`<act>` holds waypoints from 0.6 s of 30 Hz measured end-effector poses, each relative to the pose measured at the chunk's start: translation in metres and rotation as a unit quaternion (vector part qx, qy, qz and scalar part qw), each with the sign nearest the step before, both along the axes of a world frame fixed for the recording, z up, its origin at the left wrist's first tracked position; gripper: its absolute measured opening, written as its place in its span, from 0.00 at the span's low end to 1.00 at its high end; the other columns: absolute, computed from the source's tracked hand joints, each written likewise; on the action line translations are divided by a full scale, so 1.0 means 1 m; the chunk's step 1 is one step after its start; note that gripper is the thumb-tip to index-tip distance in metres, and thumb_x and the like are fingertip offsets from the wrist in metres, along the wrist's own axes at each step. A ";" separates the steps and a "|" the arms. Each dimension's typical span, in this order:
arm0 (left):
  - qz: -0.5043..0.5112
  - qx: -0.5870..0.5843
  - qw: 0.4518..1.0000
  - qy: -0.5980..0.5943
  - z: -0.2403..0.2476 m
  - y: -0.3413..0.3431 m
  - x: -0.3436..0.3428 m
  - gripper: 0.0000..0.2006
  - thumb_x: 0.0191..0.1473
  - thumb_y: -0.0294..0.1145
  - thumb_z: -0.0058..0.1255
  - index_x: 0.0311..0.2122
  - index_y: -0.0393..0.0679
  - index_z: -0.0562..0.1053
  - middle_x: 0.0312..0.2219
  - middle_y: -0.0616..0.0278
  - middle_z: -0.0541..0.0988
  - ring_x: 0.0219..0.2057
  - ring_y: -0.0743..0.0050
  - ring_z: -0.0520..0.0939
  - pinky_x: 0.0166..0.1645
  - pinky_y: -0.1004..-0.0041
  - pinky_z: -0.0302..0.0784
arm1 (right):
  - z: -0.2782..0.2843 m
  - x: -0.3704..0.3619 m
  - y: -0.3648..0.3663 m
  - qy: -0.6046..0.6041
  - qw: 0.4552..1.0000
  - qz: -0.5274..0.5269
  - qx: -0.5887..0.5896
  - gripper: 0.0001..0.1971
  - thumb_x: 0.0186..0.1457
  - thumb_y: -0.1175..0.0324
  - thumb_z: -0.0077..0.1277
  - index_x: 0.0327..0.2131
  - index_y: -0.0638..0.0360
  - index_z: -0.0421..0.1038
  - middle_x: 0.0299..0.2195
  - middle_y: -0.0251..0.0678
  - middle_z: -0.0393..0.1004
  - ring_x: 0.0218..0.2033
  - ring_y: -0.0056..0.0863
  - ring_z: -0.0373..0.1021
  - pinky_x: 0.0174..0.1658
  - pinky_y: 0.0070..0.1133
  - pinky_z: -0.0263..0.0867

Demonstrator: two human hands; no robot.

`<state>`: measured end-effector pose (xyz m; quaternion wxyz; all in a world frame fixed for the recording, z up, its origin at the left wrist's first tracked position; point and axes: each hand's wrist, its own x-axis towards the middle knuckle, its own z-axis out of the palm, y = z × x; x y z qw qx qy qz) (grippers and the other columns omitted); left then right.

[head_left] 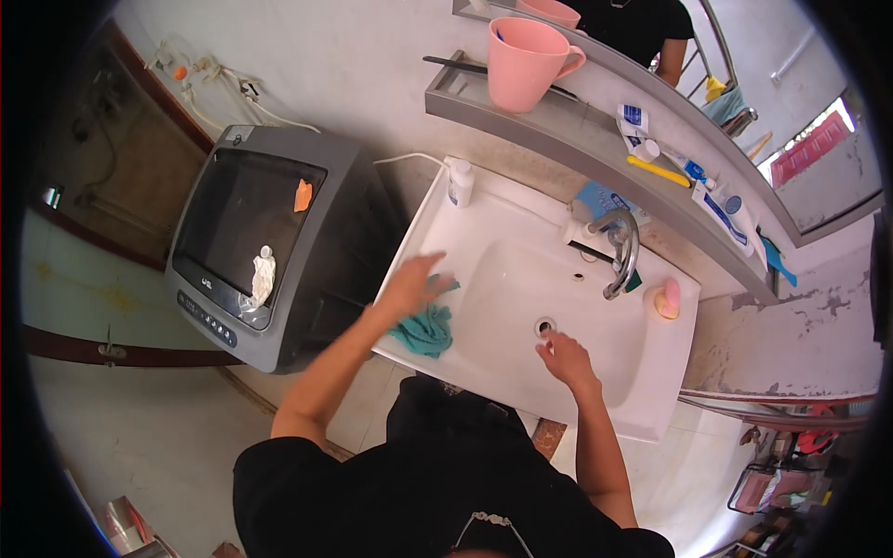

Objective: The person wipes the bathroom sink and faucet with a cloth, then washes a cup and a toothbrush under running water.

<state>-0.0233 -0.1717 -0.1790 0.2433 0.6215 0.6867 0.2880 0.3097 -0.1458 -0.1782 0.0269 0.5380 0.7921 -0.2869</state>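
My left hand (409,288) hovers above a teal cloth (424,332) that lies crumpled on the left ledge of the white sink (474,219). Its fingers are apart and somewhat smeared by motion, with nothing visible in them. Over the front part of the basin, just by the drain (544,326), is my right hand (567,361). Its fingers are loosely bent and apart, and I see nothing held. A curved chrome faucet (629,256) stands at the back of the basin.
A white bottle (459,182) stands at the sink's back left corner, soap (667,299) at its right. Above runs a metal shelf (577,126) with a pink mug (526,65), a yellow toothbrush (658,171) and tubes. At left stands a grey washing machine (344,186).
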 end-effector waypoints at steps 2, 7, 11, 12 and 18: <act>0.021 -0.058 0.980 0.188 -0.020 -0.051 0.041 0.25 0.47 0.42 0.53 0.50 0.44 0.68 0.51 0.47 0.65 0.52 0.46 0.64 0.51 0.60 0.65 | -0.016 0.018 -0.008 -0.021 0.999 0.006 -0.032 0.17 0.51 0.57 0.47 0.42 0.54 0.70 0.33 0.40 0.75 0.36 0.38 0.71 0.40 0.30 0.66; -0.159 0.029 0.980 0.113 -0.062 -0.070 0.070 0.17 0.43 0.34 0.56 0.40 0.43 0.71 0.45 0.55 0.69 0.44 0.51 0.69 0.45 0.59 0.66 | -0.022 0.008 -0.014 -0.021 0.992 -0.003 -0.123 0.19 0.50 0.55 0.47 0.43 0.54 0.69 0.34 0.40 0.75 0.36 0.36 0.72 0.41 0.29 0.66; -0.014 0.108 0.993 0.049 -0.039 0.030 0.050 0.15 0.47 0.36 0.52 0.41 0.43 0.71 0.47 0.53 0.68 0.49 0.52 0.67 0.48 0.57 0.64 | -0.026 -0.018 -0.007 0.056 0.993 0.011 -0.106 0.17 0.52 0.57 0.46 0.43 0.54 0.68 0.34 0.41 0.74 0.36 0.37 0.71 0.41 0.30 0.65; 0.026 0.126 0.989 0.066 -0.043 0.045 0.043 0.16 0.48 0.38 0.51 0.42 0.43 0.71 0.49 0.52 0.67 0.51 0.52 0.66 0.49 0.57 0.62 | -0.026 -0.030 -0.004 0.100 0.989 0.010 -0.108 0.18 0.52 0.59 0.47 0.45 0.54 0.67 0.34 0.41 0.74 0.35 0.37 0.71 0.41 0.30 0.65; 0.019 0.011 0.989 0.145 -0.072 0.009 0.061 0.19 0.50 0.42 0.48 0.45 0.42 0.70 0.52 0.48 0.65 0.56 0.52 0.61 0.55 0.56 0.56 | -0.048 -0.087 0.001 0.232 0.972 0.024 0.044 0.27 0.49 0.72 0.49 0.54 0.54 0.56 0.50 0.45 0.62 0.44 0.39 0.67 0.47 0.27 0.64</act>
